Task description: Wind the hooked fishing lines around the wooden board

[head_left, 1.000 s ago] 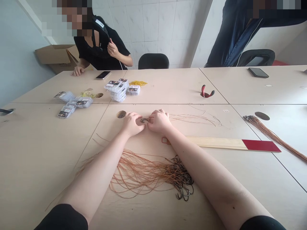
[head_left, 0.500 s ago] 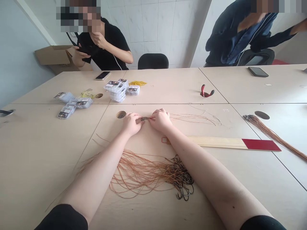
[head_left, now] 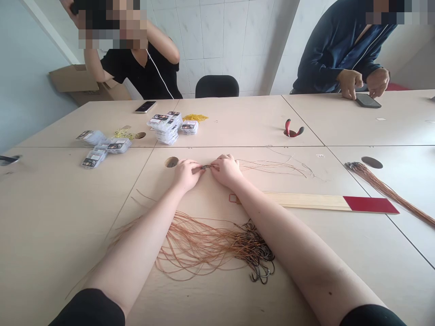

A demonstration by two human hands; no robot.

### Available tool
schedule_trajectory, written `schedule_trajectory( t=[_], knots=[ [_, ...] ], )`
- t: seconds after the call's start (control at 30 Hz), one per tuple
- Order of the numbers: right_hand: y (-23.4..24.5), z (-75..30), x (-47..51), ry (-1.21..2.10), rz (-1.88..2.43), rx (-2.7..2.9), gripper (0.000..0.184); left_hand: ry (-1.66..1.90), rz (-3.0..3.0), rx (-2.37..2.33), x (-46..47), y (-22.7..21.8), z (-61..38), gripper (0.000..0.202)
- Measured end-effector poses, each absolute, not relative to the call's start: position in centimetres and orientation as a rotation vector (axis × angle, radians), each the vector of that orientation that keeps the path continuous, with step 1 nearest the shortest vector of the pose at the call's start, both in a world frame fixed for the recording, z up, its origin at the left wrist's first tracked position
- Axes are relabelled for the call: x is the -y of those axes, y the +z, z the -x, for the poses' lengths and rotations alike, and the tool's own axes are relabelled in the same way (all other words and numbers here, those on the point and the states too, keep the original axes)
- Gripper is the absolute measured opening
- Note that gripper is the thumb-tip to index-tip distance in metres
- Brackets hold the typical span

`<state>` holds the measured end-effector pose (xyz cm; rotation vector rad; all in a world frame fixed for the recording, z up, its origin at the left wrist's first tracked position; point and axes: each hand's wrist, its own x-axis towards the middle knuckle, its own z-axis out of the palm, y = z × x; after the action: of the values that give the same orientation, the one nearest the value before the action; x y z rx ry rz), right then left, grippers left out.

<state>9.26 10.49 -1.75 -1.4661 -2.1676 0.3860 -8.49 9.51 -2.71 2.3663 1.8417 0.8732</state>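
Observation:
My left hand (head_left: 186,174) pinches a small bunch of dark fish hooks (head_left: 204,167) by its left end. From the other side, my right hand (head_left: 226,171) has its fingers closed on the orange fishing lines (head_left: 272,166) where they meet these hooks; the lines trail off to the right behind it. Both hands rest near the table's middle, a small gap apart. Between my forearms lies a loose heap of larger hooks (head_left: 260,253), tied to a spread of orange lines (head_left: 200,244). My left forearm hides part of those lines.
A flat wooden strip with a red end (head_left: 370,204) lies under my right forearm's line. Red-handled pliers (head_left: 292,131) stick out of a table hole. Another hook-and-line bundle (head_left: 384,188) lies right. Small clear boxes (head_left: 166,129) are stacked far left. Two people are across the table (head_left: 251,120).
My hands stay almost in place, with the hooks between them shifted slightly. Across the table, one person has raised both arms to the head; the other has brought both hands down to a phone.

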Motion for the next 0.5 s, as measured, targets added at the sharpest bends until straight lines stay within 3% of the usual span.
schedule_trajectory(
  t=[0.5],
  knots=[
    [-1.89, -9.25, -10.86, 0.425, 1.479, 2.145, 0.022, 0.895, -2.378, -1.831, -9.49, -2.66, 8.47, 0.023]
  ],
)
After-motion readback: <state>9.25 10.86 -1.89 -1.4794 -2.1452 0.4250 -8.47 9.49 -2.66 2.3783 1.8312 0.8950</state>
